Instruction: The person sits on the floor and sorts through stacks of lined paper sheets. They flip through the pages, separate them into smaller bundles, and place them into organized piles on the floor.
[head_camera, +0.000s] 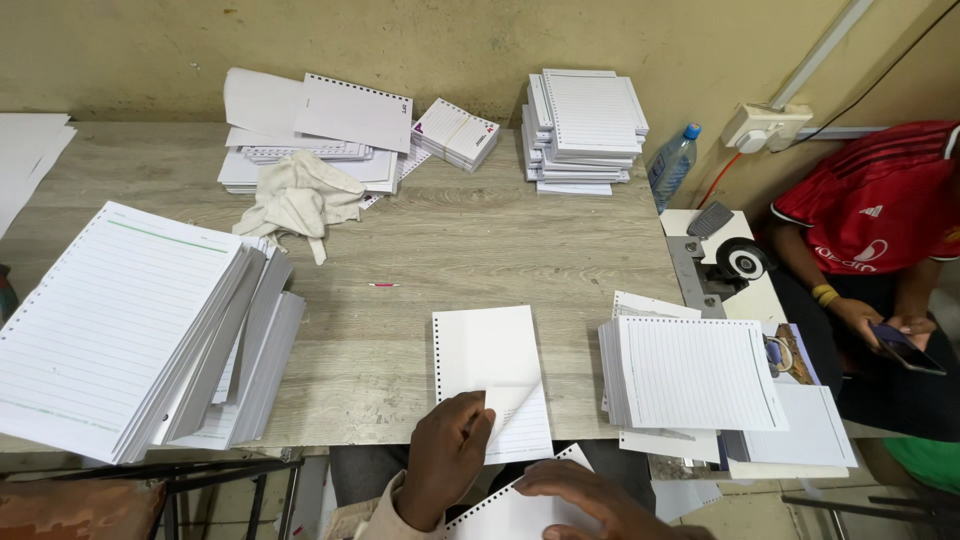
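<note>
Left hand (447, 455): fingers pinched on the lifted corner of the punched sheet (492, 380), which lies at the table (440, 250) edge, 6 o'clock. Right hand (585, 492): fingers spread flat on one loose sheet (505, 515) at the very bottom.
Risk, judged: the curled corner may crease or tear at the punched holes if pulled hard.
Count: one ruled stack (695, 372) at 3 o'clock; one large stack (120, 320) at 9; one cloth (300, 197) at 11; one tall stack (585, 130) at 1; one bottle (672, 165).
</note>
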